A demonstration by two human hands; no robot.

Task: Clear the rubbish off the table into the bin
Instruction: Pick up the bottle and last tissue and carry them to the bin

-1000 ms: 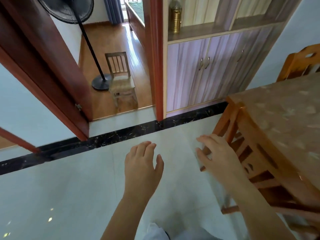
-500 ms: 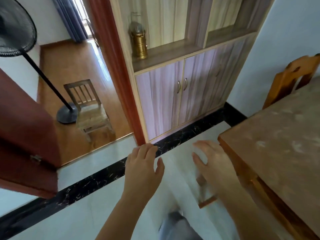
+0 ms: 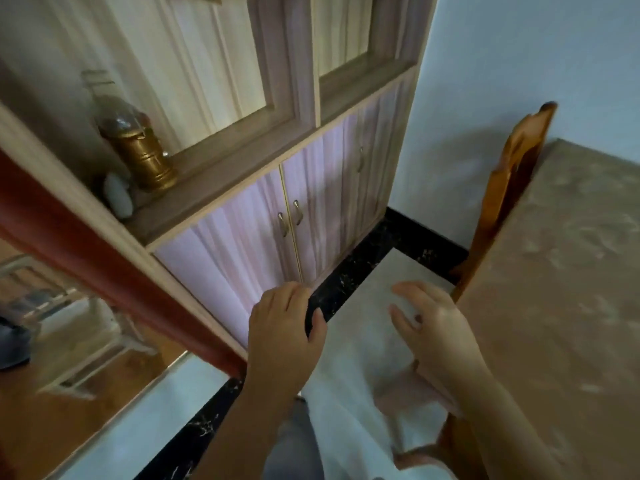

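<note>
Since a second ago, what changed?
The view has swung right: the cabinet and brass lantern now fill the frame, the fan is gone from sight, and the table is closer. Left hand and right hand stay open and empty; nothing taken or released.

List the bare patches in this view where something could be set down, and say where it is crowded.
The table top shows bare beside the chair. The cabinet shelf is free right of the brass lantern; its left corner is crowded. Both hands, left and right, are empty.
</note>
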